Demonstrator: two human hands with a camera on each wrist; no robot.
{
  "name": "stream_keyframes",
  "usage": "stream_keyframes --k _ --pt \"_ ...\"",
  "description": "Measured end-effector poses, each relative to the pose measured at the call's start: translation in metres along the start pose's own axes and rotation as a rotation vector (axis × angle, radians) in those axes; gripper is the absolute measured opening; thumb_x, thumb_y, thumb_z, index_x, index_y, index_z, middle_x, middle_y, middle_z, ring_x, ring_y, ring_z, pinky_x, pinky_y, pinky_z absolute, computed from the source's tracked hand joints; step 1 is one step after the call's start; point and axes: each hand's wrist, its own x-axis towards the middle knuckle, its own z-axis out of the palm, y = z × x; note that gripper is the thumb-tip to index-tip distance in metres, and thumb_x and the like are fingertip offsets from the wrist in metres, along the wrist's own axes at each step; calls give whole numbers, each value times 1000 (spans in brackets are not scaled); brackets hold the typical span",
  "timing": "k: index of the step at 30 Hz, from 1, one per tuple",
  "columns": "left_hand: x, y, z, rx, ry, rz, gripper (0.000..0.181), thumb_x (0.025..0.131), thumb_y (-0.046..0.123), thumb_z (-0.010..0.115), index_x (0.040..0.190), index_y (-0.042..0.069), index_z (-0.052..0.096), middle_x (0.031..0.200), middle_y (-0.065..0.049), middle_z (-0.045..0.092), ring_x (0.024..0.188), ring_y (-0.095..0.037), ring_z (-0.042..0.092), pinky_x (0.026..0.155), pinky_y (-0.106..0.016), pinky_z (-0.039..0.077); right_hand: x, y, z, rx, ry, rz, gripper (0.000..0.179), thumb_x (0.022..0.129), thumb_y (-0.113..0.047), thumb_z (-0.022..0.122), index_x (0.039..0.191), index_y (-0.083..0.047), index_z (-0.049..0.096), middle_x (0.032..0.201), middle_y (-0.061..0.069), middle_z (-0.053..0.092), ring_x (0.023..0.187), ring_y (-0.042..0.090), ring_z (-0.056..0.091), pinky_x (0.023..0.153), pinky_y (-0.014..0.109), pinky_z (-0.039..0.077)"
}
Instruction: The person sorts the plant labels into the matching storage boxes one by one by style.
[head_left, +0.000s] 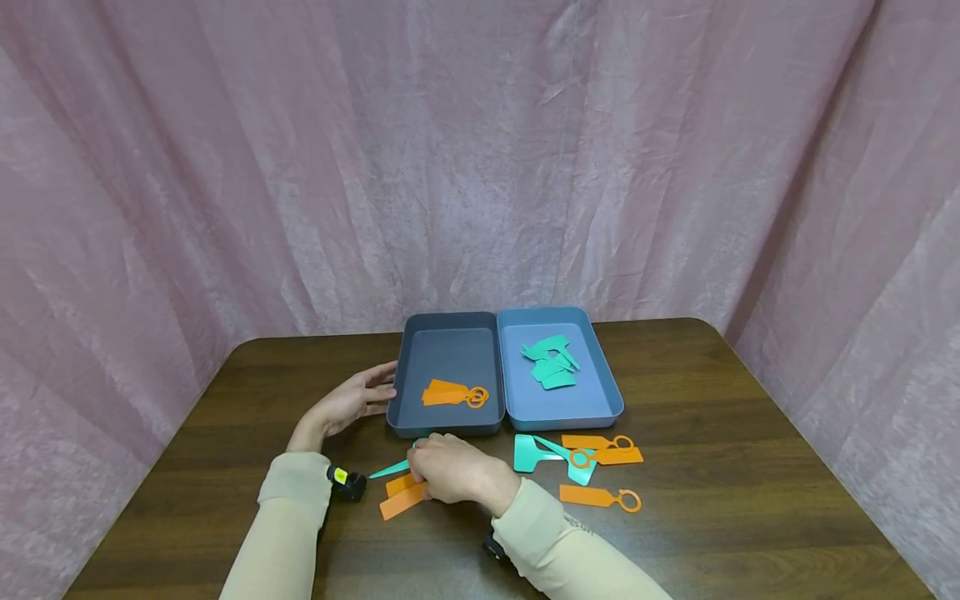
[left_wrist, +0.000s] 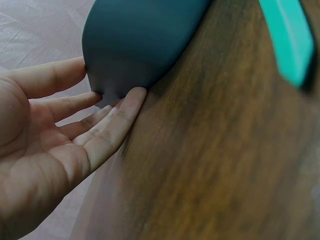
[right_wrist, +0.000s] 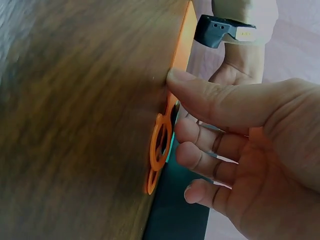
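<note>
My left hand [head_left: 352,403] rests its spread fingers against the left wall of the dark grey tray [head_left: 450,348]. In the left wrist view the fingertips touch the tray's corner, low beside the wood. In front of that tray, my right hand [head_left: 459,471] pinches an orange plant tag [head_left: 403,501] by its ring end, thumb on one side and curled fingers on the other. A second orange tag [head_left: 400,483] overlaps it, partly under the hand. A green plant label [head_left: 390,470] points left from beneath the same hand. Several orange tags [head_left: 444,392] lie inside the grey tray.
A blue tray [head_left: 528,408] stands against the grey one's right side, with several green labels [head_left: 553,367] in it. Right of my right hand, green labels [head_left: 527,454] and orange tags [head_left: 588,496] lie on the wooden table [head_left: 712,467]. A pink curtain [head_left: 465,167] hangs behind.
</note>
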Motion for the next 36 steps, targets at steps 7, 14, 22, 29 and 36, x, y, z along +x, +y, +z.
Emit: stream_keyframes --k 7,14,22,29,36 --pt "0 1 1 -3 10 -2 68 110 8 49 167 5 12 171 -24 15 151 -46 28 118 -59 37 0 1 1 8 18 14 18 88 -22 87 94 -21 70 93 -10 62 90 9 56 84 20 46" --pt "0 1 1 -1 12 -6 68 110 9 50 167 5 13 171 -23 16 152 -45 27 118 -59 37 0 3 2 11 41 -6 20 86 -18 88 89 -21 68 88 -10 58 86 8 55 81 19 45" --pt "0 2 1 0 9 -3 68 110 9 50 167 5 13 170 -24 16 152 -45 27 118 -59 37 0 4 0 78 28 -14 24 87 -13 87 84 -19 64 84 -10 52 83 9 51 79 19 44" --pt "1 1 0 1 5 -4 68 110 9 50 167 4 13 170 -25 17 152 -45 27 118 -59 37 -1 6 -6 171 1 -38 24 90 -10 83 77 -18 63 78 -11 53 77 7 50 73 17 42" --pt "-1 1 1 13 -6 5 68 110 9 49 167 3 11 169 -26 17 151 -46 28 118 -60 36 -1 6 -7 274 -50 -38 17 88 0 81 90 -15 73 83 -11 62 76 6 53 70 16 46"
